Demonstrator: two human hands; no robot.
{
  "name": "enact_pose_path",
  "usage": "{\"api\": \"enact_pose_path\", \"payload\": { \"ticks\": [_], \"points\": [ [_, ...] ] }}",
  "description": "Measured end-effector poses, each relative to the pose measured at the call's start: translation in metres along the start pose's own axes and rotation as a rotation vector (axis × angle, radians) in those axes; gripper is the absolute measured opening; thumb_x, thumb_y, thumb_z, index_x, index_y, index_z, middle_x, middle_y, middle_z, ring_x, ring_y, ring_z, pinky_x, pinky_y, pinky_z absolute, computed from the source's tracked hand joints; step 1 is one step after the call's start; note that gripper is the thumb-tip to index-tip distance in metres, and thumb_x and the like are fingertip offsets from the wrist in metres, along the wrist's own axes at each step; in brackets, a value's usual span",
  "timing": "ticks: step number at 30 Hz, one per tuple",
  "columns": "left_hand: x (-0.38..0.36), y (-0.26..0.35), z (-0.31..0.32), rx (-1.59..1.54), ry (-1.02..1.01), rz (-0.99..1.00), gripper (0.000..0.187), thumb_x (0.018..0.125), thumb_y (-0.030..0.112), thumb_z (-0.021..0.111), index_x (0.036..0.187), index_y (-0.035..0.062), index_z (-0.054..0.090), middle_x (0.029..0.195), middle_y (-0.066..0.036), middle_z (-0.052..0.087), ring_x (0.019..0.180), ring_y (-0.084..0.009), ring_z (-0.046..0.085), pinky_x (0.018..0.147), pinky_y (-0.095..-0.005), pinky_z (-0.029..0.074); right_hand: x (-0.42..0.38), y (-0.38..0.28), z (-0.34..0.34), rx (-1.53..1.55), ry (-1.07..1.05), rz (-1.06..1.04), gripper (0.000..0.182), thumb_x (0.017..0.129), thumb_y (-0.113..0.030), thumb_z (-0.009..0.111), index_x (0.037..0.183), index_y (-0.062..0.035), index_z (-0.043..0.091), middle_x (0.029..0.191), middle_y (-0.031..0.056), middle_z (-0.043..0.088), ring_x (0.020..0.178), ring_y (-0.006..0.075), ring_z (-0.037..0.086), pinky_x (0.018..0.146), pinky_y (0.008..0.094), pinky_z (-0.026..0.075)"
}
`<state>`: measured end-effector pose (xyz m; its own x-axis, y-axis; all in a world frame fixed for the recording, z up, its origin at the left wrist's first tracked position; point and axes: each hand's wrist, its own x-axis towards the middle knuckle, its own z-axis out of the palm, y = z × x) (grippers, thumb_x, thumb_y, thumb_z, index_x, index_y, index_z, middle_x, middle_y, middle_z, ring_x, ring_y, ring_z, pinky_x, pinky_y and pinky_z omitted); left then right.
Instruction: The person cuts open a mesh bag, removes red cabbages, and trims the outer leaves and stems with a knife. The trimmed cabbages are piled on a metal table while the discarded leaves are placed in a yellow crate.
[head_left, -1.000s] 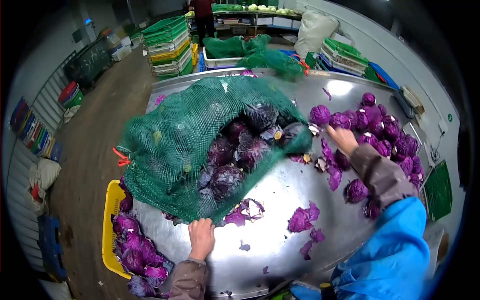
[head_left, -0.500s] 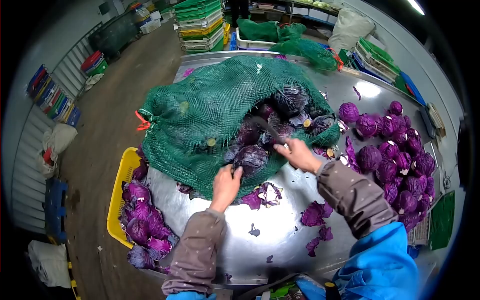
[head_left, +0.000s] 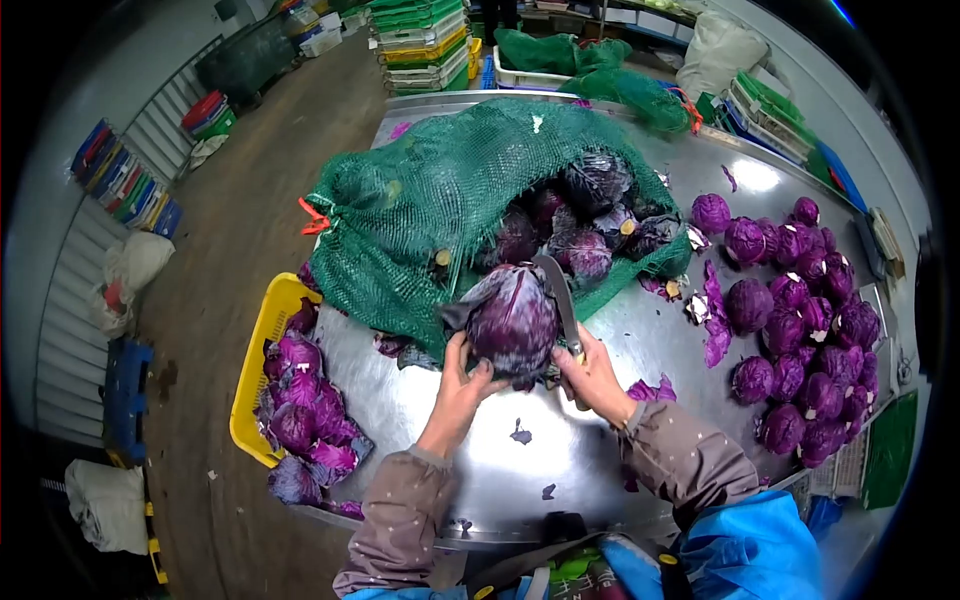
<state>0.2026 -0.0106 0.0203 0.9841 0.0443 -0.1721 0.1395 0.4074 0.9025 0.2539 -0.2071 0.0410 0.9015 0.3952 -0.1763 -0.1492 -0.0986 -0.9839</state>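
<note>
A large red cabbage (head_left: 512, 318) with loose dark outer leaves is lifted in front of me, over the near edge of the green mesh sack. My left hand (head_left: 459, 392) grips it from the lower left, thumb against its underside. In my right hand (head_left: 594, 376) is a knife (head_left: 560, 300), its curved blade pointing up along the cabbage's right side; the fingers also rest close to the cabbage. Behind them the green mesh sack (head_left: 400, 210) lies on its side, with several dark cabbages (head_left: 598, 182) showing in its wide mouth.
On the steel table (head_left: 600, 470), a heap of trimmed purple cabbages (head_left: 790, 340) lies at the right. Loose leaves (head_left: 716, 330) are scattered about. A yellow basket (head_left: 250, 400) with leaves (head_left: 310, 400) stands at the left edge. Stacked crates (head_left: 420, 45) rise beyond the table.
The cabbage has come out of the sack's mouth toward me, held by my left hand. My right hand has moved down beside it, and the knife blade now points more upright.
</note>
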Motion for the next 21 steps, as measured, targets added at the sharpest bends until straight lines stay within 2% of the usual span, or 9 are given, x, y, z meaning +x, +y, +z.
{"api": "enact_pose_path", "payload": {
  "ticks": [2,3,4,8,11,12,15,19,21],
  "points": [
    [-0.017,-0.005,-0.005,-0.087,-0.009,0.018,0.066,0.091,0.026,0.057,0.140,0.0089,0.016,0.136,-0.011,0.035,0.118,-0.0232,0.046,0.091,-0.0373,0.048,-0.012,0.003,0.016,-0.181,0.086,-0.152,0.061,0.083,-0.027,0.068,0.131,0.0011,0.043,0.116,0.0181,0.058,0.102,0.0232,0.059,0.086,0.0318,0.046],
    [-0.026,-0.006,-0.005,-0.102,-0.013,0.055,0.066,0.089,0.027,0.060,0.138,0.0093,0.019,0.134,-0.010,0.037,0.118,-0.0230,0.047,0.092,-0.0376,0.048,-0.019,0.000,0.025,-0.125,0.084,-0.194,0.062,0.080,-0.022,0.070,0.130,0.0032,0.044,0.130,0.0228,0.048,0.124,0.0320,0.044,0.102,0.0369,0.035],
    [-0.036,-0.007,-0.004,-0.115,-0.017,0.095,0.067,0.087,0.028,0.062,0.137,0.0096,0.022,0.133,-0.009,0.039,0.117,-0.0229,0.047,0.092,-0.0380,0.047,-0.021,0.000,0.030,-0.336,0.106,-0.452,0.062,0.079,-0.020,0.070,0.130,0.0037,0.043,0.129,0.0240,0.048,0.120,0.0354,0.047,0.099,0.0368,0.038],
    [-0.080,-0.009,-0.008,-0.142,0.118,0.067,0.081,0.077,0.018,0.072,0.137,0.0011,0.020,0.134,-0.015,0.036,0.123,-0.0233,0.040,0.105,-0.0386,0.032,-0.053,-0.006,0.046,-0.456,0.060,-0.520,0.064,0.075,-0.014,0.072,0.130,0.0026,0.043,0.129,0.0274,0.046,0.122,0.0385,0.045,0.100,0.0390,0.038],
    [-0.114,-0.010,-0.019,-0.034,0.229,-0.040,0.082,0.073,0.006,0.072,0.136,-0.0001,0.021,0.133,-0.016,0.036,0.121,-0.0222,0.043,0.102,-0.0355,0.036,-0.076,0.015,0.057,-0.372,-0.079,-0.396,0.065,0.074,-0.015,0.074,0.130,0.0015,0.044,0.127,0.0255,0.049,0.121,0.0382,0.047,0.098,0.0387,0.040],
    [-0.121,-0.014,-0.029,0.033,0.247,-0.109,0.082,0.072,0.007,0.072,0.136,-0.0004,0.022,0.132,-0.016,0.036,0.120,-0.0222,0.043,0.101,-0.0347,0.037,-0.079,0.032,0.062,-0.403,-0.090,-0.448,0.062,0.075,-0.015,0.073,0.129,-0.0002,0.046,0.115,0.0243,0.056,0.102,0.0354,0.059,0.086,0.0364,0.047],
    [-0.132,-0.036,-0.041,0.656,0.462,0.063,0.087,0.064,0.021,0.080,0.131,-0.0003,0.029,0.125,-0.019,0.040,0.116,-0.0292,0.043,0.099,-0.0378,0.037,-0.081,0.074,0.074,-0.373,-0.309,-0.245,0.054,0.079,-0.017,0.070,0.127,-0.0029,0.049,0.080,0.0166,0.060,0.061,0.0232,0.053,0.060,0.0324,0.045],
    [-0.123,-0.033,-0.048,0.967,0.454,0.145,0.083,0.059,0.027,0.083,0.127,0.0036,0.040,0.118,-0.018,0.042,0.111,-0.0357,0.044,0.097,-0.0409,0.038,-0.073,0.075,0.075,-0.195,-0.262,-0.121,0.034,0.082,-0.017,0.066,0.109,-0.0014,0.053,0.073,0.0150,0.055,0.060,0.0204,0.053,0.057,0.0311,0.044],
    [-0.118,-0.035,-0.056,0.952,0.458,0.141,0.082,0.060,0.029,0.082,0.126,0.0034,0.041,0.117,-0.018,0.042,0.111,-0.0341,0.045,0.096,-0.0400,0.038,-0.069,0.062,0.063,-0.471,-0.215,-0.159,0.024,0.084,-0.011,0.058,0.105,-0.0016,0.050,0.083,0.0173,0.058,0.066,0.0299,0.058,0.059,0.0376,0.046]
  ]
}}
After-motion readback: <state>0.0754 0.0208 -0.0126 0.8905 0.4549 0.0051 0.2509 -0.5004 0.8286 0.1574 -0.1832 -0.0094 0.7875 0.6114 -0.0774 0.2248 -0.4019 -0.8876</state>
